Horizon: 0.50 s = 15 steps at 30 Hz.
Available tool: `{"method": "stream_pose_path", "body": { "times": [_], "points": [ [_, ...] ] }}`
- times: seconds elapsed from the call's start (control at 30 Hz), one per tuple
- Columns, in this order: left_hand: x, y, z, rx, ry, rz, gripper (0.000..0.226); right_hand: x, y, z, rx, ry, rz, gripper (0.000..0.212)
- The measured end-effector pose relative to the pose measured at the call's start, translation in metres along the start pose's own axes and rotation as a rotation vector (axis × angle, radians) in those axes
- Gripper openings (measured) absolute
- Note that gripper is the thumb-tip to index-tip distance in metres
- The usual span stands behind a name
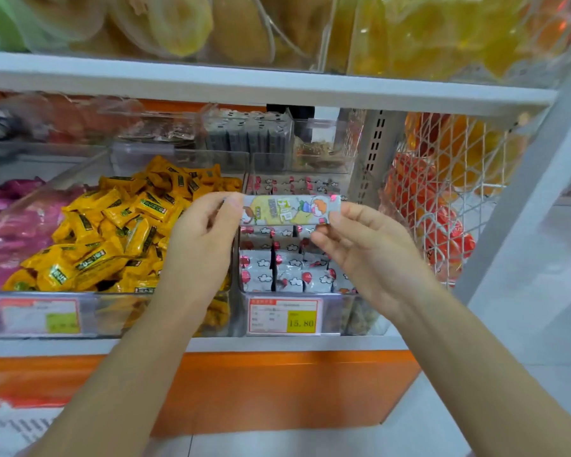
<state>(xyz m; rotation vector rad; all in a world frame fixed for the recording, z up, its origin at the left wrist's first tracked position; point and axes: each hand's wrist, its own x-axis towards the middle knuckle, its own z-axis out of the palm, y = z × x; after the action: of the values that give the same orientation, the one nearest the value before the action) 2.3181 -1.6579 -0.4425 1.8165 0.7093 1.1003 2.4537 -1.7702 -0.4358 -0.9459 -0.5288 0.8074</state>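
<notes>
Both hands [208,232] pinch snack pkt [289,210].

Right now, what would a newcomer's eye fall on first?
The left hand and right hand pinch a cartoon-printed bar by its ends at centre, above white packets in a clear bin. A bright heap of yellow sweets fills the left bin.
</notes>
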Motion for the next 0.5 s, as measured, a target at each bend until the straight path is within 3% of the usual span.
{"method": "stream_pose_path", "body": {
  "times": [0.13, 0.27, 0.5],
  "points": [
    [0.001, -0.004, 0.0, -0.059, 0.042, -0.069, 0.033, 0.003, 0.003, 0.0, 0.026, -0.029, 0.012, 0.023],
    [0.002, -0.006, -0.002, -0.103, 0.024, -0.104, 0.035, 0.004, 0.008, 0.001, 0.022, 0.013, -0.002, 0.016],
    [0.004, -0.003, -0.016, -0.246, -0.276, -0.177, 0.026, 0.006, 0.005, 0.0, 0.038, 0.07, -0.025, 0.018]
  ]
}}
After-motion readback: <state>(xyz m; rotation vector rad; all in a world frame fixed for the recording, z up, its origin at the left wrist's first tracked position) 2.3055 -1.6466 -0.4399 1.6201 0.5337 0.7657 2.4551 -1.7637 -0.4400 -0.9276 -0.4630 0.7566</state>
